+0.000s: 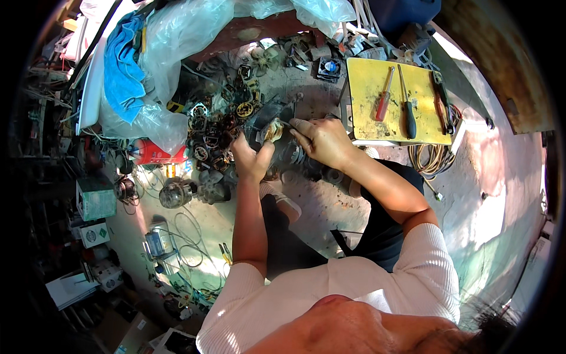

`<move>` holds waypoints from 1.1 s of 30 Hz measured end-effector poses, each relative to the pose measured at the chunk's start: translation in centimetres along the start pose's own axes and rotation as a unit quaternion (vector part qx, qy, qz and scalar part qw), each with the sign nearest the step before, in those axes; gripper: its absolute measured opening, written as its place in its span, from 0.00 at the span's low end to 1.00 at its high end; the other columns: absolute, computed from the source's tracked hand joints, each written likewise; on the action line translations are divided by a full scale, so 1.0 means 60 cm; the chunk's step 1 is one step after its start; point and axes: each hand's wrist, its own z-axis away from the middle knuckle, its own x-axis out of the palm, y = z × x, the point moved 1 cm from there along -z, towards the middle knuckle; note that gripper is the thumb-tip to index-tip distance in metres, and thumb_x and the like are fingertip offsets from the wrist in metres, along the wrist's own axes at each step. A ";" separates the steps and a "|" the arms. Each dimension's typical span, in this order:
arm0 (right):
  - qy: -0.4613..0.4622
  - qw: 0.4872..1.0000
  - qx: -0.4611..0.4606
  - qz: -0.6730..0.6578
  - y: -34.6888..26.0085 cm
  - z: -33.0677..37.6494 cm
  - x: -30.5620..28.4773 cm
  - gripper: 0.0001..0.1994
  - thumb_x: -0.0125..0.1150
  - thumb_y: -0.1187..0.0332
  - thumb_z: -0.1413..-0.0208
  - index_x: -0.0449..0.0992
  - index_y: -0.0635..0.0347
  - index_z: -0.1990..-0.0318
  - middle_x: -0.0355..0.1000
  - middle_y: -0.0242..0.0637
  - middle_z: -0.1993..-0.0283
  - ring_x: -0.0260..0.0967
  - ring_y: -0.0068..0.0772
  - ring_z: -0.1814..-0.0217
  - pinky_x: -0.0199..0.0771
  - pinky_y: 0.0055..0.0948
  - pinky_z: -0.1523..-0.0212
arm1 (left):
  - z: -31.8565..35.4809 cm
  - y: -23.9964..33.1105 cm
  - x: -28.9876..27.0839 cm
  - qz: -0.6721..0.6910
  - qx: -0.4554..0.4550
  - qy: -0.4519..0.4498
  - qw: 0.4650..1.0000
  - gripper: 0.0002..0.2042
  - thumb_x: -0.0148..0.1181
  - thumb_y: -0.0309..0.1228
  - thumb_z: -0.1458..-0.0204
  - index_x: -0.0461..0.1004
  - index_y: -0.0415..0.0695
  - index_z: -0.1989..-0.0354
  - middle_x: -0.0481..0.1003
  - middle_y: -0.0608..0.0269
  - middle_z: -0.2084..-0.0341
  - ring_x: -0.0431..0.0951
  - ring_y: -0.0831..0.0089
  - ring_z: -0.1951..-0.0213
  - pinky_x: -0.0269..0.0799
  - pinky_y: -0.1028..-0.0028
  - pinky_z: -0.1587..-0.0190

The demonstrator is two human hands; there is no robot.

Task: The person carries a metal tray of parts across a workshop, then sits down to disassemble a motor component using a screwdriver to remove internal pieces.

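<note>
My left hand (250,158) is closed around the near left side of a dark housing (268,113), its thumb pressed near the rim. A pale, brownish coil-like piece (273,130) shows inside the housing. My right hand (324,139) is at the housing's right side, with thumb and index finger brought together by the coil-like piece. What those fingertips pinch, if anything, is too small to make out. Below and around the housing lie grey and dark motor-like parts, partly hidden by my hands.
On the right, a yellow board (377,76) carries a red-handled screwdriver (382,103), a dark-handled screwdriver (409,115) and black-handled pliers (442,97). Coiled cable (427,159) lies beneath. A pile of coil rings (203,130), a blue cloth (125,71) and loose wires (188,239) are on the left.
</note>
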 end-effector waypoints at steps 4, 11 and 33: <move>0.038 0.998 -0.043 -0.040 0.015 0.002 0.012 0.10 0.57 0.65 0.42 0.79 0.61 0.60 0.75 0.43 0.72 0.72 0.42 0.75 0.72 0.34 0.74 | 0.005 -0.010 -0.003 0.047 -0.047 -0.001 0.998 0.16 0.54 0.23 0.62 0.75 0.33 0.61 0.78 0.61 0.71 0.75 0.75 0.71 0.71 0.74 0.64; -0.226 0.595 0.389 -0.666 0.027 -0.018 -0.023 0.14 0.44 0.67 0.34 0.73 0.62 0.49 0.52 0.17 0.80 0.39 0.09 0.84 0.38 0.13 0.86 | 0.009 0.000 -0.002 -0.021 0.006 -0.025 0.999 0.19 0.51 0.23 0.61 0.74 0.32 0.57 0.76 0.63 0.68 0.74 0.77 0.68 0.70 0.76 0.61; -0.121 0.989 0.040 0.075 0.015 0.026 0.029 0.12 0.56 0.69 0.48 0.76 0.60 0.56 0.73 0.47 0.75 0.73 0.49 0.74 0.71 0.45 0.76 | 0.011 -0.030 0.012 0.011 -0.035 -0.084 0.996 0.14 0.51 0.21 0.58 0.74 0.33 0.61 0.75 0.67 0.75 0.69 0.83 0.78 0.65 0.80 0.76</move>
